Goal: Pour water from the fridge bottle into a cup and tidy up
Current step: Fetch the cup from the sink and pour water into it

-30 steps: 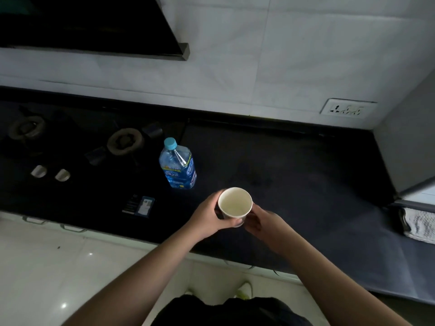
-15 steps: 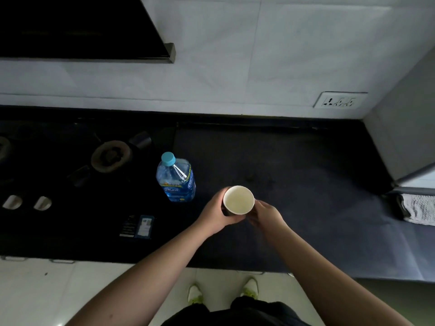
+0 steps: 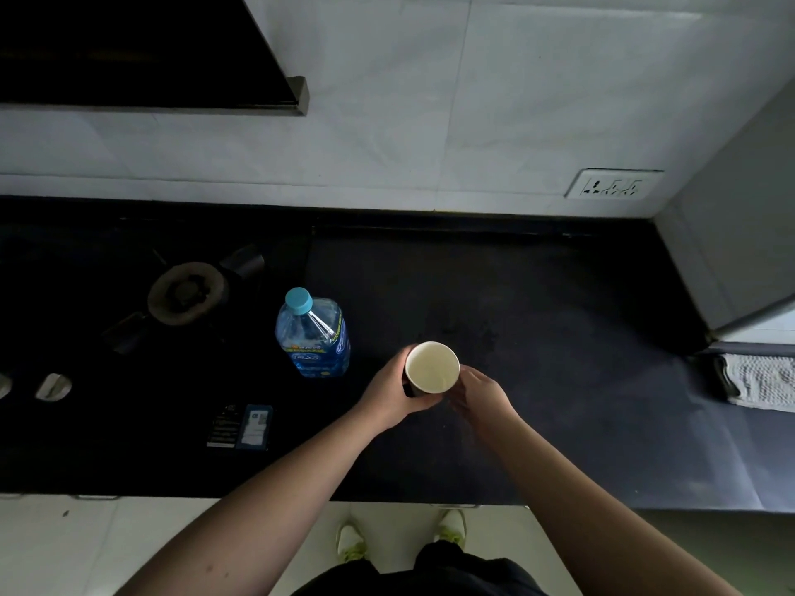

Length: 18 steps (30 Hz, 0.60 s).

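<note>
A white paper cup [image 3: 432, 366] with a dark outer wall stands upright over the dark counter [image 3: 537, 320], its inside pale and dry-looking. My left hand [image 3: 393, 391] grips the cup from the left, fingers wrapped round its wall. My right hand [image 3: 479, 393] touches the cup's right side with its fingertips; whether they curl round it is hidden. A clear water bottle [image 3: 313, 335] with a light blue cap and a blue label stands upright just left of the cup, capped.
A gas stove with a burner [image 3: 187, 290] and knobs [image 3: 53, 385] fills the counter's left part. A small dark card [image 3: 241, 425] lies near the front edge. A folded white cloth [image 3: 761, 380] lies at far right. A wall socket [image 3: 613, 189] sits above the counter.
The camera has tilted and come closer. Both hands have carried the cup a little forward and lower toward the counter, to the right of the bottle.
</note>
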{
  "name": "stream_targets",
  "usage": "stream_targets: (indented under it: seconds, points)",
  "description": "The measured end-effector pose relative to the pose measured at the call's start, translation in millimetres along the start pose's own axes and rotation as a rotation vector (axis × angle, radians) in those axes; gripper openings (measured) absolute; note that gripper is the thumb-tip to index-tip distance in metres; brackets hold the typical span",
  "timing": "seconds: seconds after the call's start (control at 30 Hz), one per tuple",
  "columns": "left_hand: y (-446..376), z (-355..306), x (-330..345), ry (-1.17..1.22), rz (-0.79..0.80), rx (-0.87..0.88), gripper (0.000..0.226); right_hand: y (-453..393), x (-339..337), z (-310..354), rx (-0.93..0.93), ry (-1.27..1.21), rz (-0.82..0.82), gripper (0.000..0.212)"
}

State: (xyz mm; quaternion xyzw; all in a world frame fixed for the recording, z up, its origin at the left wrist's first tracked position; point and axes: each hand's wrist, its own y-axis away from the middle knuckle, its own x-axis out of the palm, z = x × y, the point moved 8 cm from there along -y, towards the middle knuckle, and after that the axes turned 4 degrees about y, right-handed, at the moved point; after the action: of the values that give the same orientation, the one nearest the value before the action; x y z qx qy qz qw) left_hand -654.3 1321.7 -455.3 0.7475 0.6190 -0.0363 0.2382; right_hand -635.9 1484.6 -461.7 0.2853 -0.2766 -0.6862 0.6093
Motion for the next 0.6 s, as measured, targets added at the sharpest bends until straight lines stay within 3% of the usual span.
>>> stream_targets:
  seconds: [0.6]
  points:
    - [2.9, 4.7, -15.2, -0.121, 0.059, -0.013, 0.094, 1.3, -6.3, -1.2, 0.031, -0.002, -0.029, 0.021]
